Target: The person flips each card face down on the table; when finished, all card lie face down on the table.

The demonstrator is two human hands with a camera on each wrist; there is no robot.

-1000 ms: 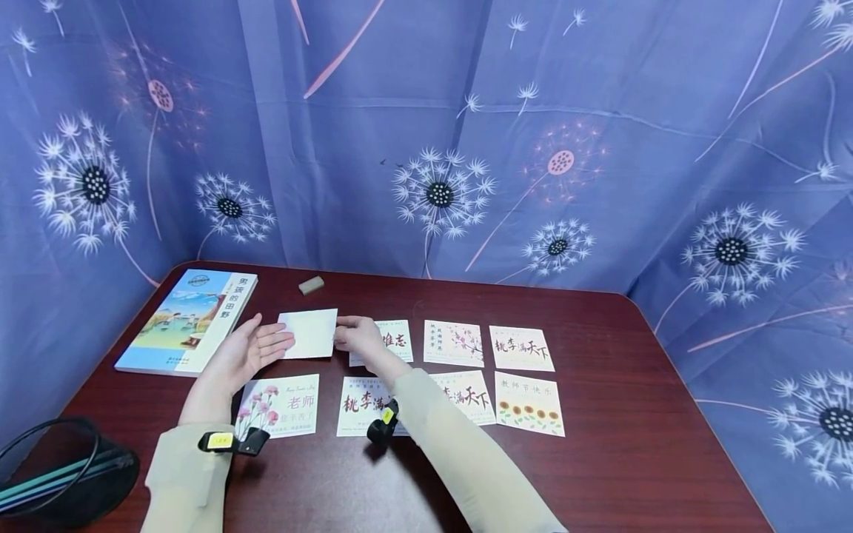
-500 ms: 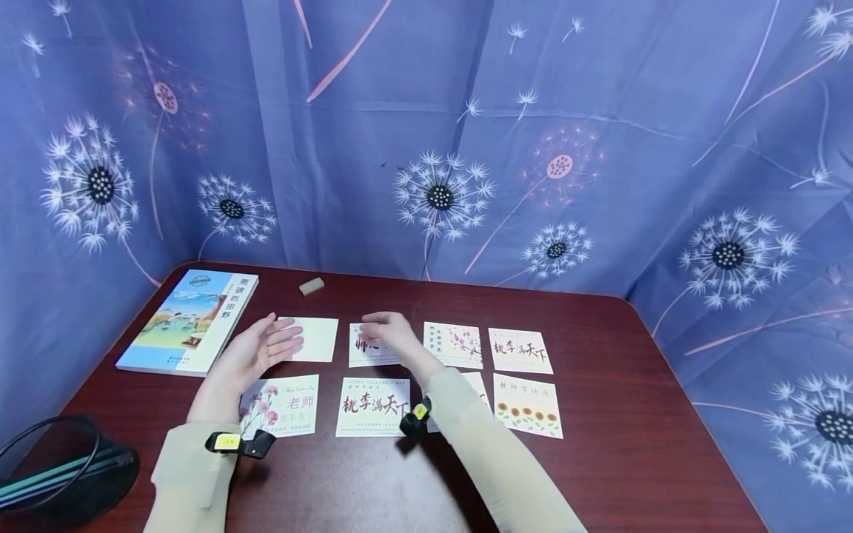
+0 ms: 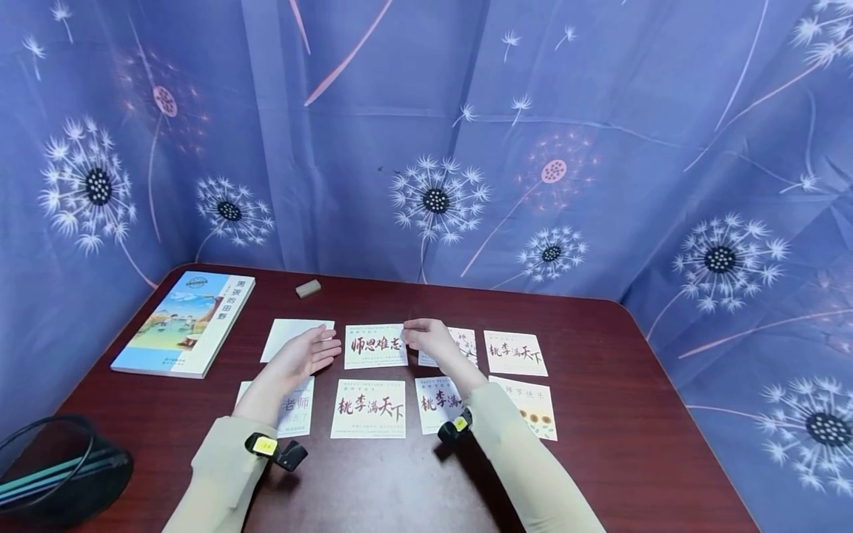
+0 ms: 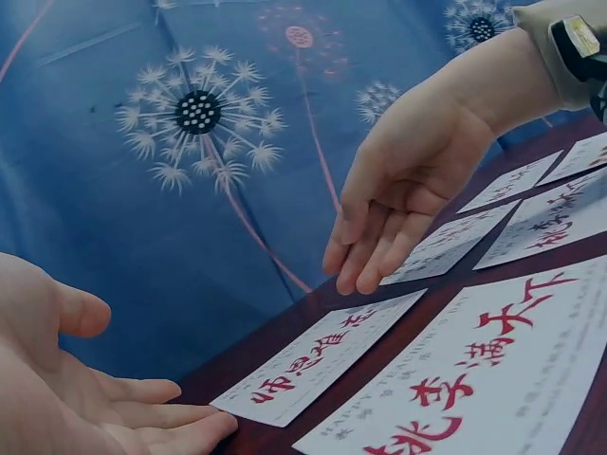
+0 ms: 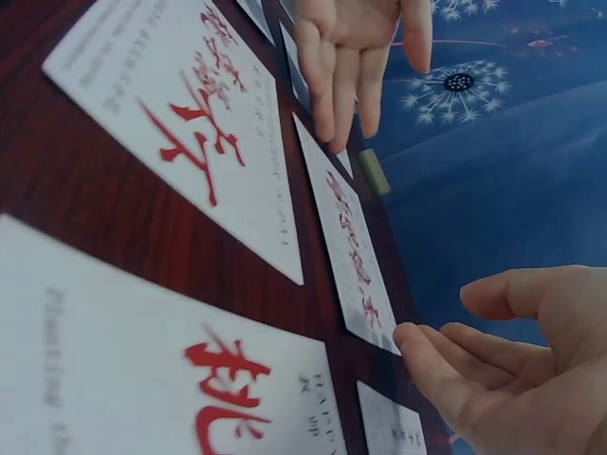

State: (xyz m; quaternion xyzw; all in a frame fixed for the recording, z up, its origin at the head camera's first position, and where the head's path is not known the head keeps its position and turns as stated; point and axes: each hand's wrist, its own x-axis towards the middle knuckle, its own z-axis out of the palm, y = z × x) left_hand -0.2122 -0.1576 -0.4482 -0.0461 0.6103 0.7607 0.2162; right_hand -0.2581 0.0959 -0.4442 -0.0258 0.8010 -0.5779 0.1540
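Note:
A greeting card with dark red brush lettering (image 3: 375, 359) lies flat in the back row, between my two hands. My left hand (image 3: 303, 363) is at its left edge, palm turned inward, fingers straight. At the card's right edge are the fingertips of my right hand (image 3: 436, 346), loosely bent; the right wrist view has them right at a corner. Left of that card, a blank white card (image 3: 283, 337) is partly behind my left hand. Under my left wrist, a flower card (image 3: 300, 414) is partly covered. My right hand overlaps a blossom card (image 3: 466, 342).
The front row also has two red-lettered cards, one in the middle (image 3: 368, 426) and one by my right wrist (image 3: 429, 414), plus a sunflower card (image 3: 533, 407). Another lettered card (image 3: 513, 363) lies back right. A book (image 3: 180, 318), an eraser (image 3: 308, 289) and a black pen holder (image 3: 100, 481) stand around.
Both hands have shifted right, from the blank card to the lettered card beside it. The right hand has let go of the blank card's edge, and the blank card now lies flat.

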